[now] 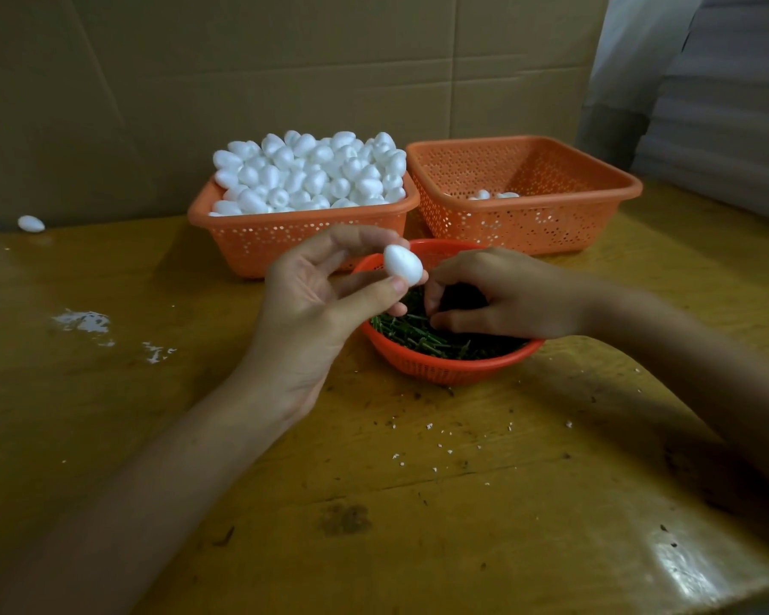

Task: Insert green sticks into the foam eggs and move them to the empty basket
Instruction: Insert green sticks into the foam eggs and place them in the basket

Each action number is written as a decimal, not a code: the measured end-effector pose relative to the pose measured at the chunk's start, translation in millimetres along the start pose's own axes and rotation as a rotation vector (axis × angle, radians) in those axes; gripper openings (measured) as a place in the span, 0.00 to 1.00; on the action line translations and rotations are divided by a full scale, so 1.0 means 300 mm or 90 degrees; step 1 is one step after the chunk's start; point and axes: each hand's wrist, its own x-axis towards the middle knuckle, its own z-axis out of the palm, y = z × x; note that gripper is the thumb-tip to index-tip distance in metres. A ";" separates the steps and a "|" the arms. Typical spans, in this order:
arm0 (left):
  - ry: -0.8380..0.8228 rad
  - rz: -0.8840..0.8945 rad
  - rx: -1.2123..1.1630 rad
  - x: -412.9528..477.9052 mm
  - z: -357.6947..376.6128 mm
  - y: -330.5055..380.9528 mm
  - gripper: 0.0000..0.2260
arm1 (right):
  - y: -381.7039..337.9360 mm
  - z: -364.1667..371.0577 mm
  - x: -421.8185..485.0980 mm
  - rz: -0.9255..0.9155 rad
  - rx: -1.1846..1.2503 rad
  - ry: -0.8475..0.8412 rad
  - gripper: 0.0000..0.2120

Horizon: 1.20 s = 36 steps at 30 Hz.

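Note:
My left hand [316,299] holds a white foam egg [401,265] between thumb and fingertips, just above the left rim of a round red bowl [445,366]. The bowl holds a pile of green sticks [418,335]. My right hand [498,295] reaches down into the bowl with its fingers curled among the sticks; whether it grips one is hidden. Behind, the left orange basket [303,241] is heaped with foam eggs [311,175]. The right orange basket [533,224] holds only a few eggs [491,195] at its bottom.
A stray foam egg [31,223] lies at the far left by the cardboard wall [285,82]. The yellow wooden table [418,503] carries white foam crumbs and dark specks. White smears mark the table at the left.

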 end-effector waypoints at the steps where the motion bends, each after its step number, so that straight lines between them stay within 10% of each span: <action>1: -0.001 0.000 0.010 -0.001 0.000 -0.001 0.13 | 0.001 -0.002 -0.001 0.002 0.003 -0.001 0.04; 36: -0.022 0.031 0.119 -0.016 0.026 0.003 0.14 | -0.003 0.000 -0.002 0.004 -0.027 0.008 0.06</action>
